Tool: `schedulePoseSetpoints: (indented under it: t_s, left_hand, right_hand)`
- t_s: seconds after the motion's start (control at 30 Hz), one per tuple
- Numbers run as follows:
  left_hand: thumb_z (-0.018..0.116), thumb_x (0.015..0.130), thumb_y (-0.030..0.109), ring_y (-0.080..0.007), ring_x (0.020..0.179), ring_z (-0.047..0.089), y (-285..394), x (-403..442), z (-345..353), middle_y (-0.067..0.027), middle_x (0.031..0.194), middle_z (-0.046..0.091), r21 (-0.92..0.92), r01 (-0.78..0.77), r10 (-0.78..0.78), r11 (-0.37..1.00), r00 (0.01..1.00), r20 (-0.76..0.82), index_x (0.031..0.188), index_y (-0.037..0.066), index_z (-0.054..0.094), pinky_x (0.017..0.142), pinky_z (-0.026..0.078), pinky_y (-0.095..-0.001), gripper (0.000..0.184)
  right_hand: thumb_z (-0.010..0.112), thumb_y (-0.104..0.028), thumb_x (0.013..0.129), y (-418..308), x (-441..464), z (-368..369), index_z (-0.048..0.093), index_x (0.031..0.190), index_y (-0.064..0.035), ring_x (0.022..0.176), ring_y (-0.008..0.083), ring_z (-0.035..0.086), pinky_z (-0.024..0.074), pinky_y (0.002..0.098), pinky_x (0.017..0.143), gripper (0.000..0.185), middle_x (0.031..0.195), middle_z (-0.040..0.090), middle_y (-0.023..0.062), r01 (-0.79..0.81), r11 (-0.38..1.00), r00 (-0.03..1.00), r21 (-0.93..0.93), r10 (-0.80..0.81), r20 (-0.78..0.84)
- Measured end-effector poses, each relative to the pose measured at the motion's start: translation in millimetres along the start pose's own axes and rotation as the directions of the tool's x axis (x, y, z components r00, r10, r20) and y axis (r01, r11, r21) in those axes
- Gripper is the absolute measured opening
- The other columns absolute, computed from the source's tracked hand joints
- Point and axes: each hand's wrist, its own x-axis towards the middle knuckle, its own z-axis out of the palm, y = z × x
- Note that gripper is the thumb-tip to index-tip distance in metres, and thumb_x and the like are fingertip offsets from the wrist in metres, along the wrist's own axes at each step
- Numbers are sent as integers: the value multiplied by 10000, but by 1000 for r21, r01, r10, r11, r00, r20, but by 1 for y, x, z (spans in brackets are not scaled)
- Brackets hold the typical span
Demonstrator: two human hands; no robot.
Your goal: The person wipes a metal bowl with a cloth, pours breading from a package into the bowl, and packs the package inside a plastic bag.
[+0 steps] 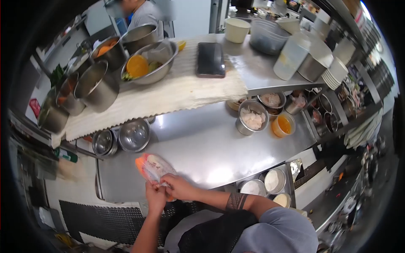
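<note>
Between my two hands is a clear plastic bag (158,165) with pale and orange food inside; its exact contents cannot be made out. My left hand (155,196) is closed on the gathered near end of the bag. Close against it, my right hand (179,187) pinches the same end from the right. The bag's full end points away from me, over the front left of the steel counter (194,145). Part of the bag's neck is hidden behind my fingers.
Steel bowls (134,137) stand at the counter's left. A pot of pale pieces (252,119) and a tub of orange liquid (283,125) stand at the right. Overhead, a cloth-covered shelf (168,99) carries pots and a black tablet (210,60). Another person (144,17) is beyond.
</note>
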Motion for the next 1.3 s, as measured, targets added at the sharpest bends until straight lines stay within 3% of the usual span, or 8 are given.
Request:
schedulePoseSetpoints:
  t_s: [0.07, 0.3, 0.6, 0.8, 0.97, 1.07, 1.13, 1.3]
  left_hand:
    - [540, 922, -37, -140, 691, 590, -26, 8, -4, -83, 796, 597, 221, -255, 240, 941, 966, 93, 1052, 11, 447, 574, 471, -327, 167]
    - [552, 935, 64, -458, 748, 660, 27, -21, -10, -240, 796, 642, 512, -396, 364, 762, 916, 167, 1046, 51, 477, 642, 487, -524, 135]
    - [594, 891, 42, -404, 664, 671, 51, -65, -52, -187, 734, 657, 323, -677, 571, 661, 733, 369, 974, 80, 579, 592, 513, -510, 93]
    - [597, 916, 68, -420, 712, 671, 45, -110, -145, -196, 766, 653, 380, -681, 607, 626, 731, 310, 968, 48, 579, 628, 517, -496, 58]
    - [601, 931, 130, -435, 836, 675, -1, -148, -268, -210, 938, 689, 432, -601, 606, 672, 782, 144, 1103, 41, 593, 783, 540, -491, 194]
    - [630, 922, 174, -430, 921, 672, -33, -178, -345, -214, 992, 690, 355, -480, 491, 802, 869, 65, 1180, 31, 568, 834, 538, -490, 301]
    - [637, 923, 186, -421, 932, 675, -60, -194, -392, -210, 988, 694, 434, -396, 453, 809, 891, -29, 1175, 25, 568, 822, 537, -488, 307]
    - [618, 941, 177, -384, 917, 688, -83, -236, -495, -184, 1003, 703, 639, -245, 376, 729, 923, -76, 1226, 16, 559, 782, 533, -480, 333]
  right_hand:
    - [630, -6, 829, 8, -2, 5, 595, 1157, -55, 988, 391, 607, 501, 473, 844, 334, 1104, 595, 178, 248, 961, 960, -120, -260, -102]
    - [708, -27, 795, 8, -5, -3, 553, 1330, -60, 1226, 407, 493, 446, 460, 1025, 558, 1321, 516, 175, 347, 903, 934, -255, -356, 11]
    - [820, -229, 763, -2, -9, 61, 526, 1437, -145, 1268, 455, 432, 377, 474, 1102, 739, 1357, 413, 230, 229, 941, 966, -250, -251, -58]
    - [748, -291, 835, -30, 2, 148, 634, 1334, -173, 1231, 377, 430, 413, 448, 1066, 525, 1301, 399, 158, 309, 923, 937, -227, -255, 240]
    - [757, -289, 815, -43, 22, 260, 665, 1296, -115, 1270, 332, 505, 395, 419, 1094, 519, 1291, 491, 135, 525, 842, 745, -124, -384, 546]
    - [840, -396, 669, -68, 29, 330, 659, 1364, -190, 1269, 393, 470, 407, 474, 1085, 747, 1419, 447, 167, 480, 863, 667, -154, -245, 703]
    - [794, -334, 740, -85, 31, 387, 721, 1272, -179, 1280, 339, 480, 419, 422, 1085, 559, 1412, 515, 125, 395, 895, 590, -207, -75, 804]
    - [723, -184, 796, -104, 59, 507, 718, 1255, -147, 1258, 340, 572, 457, 414, 1046, 461, 1219, 722, 120, 823, 568, 175, -26, -208, 962]
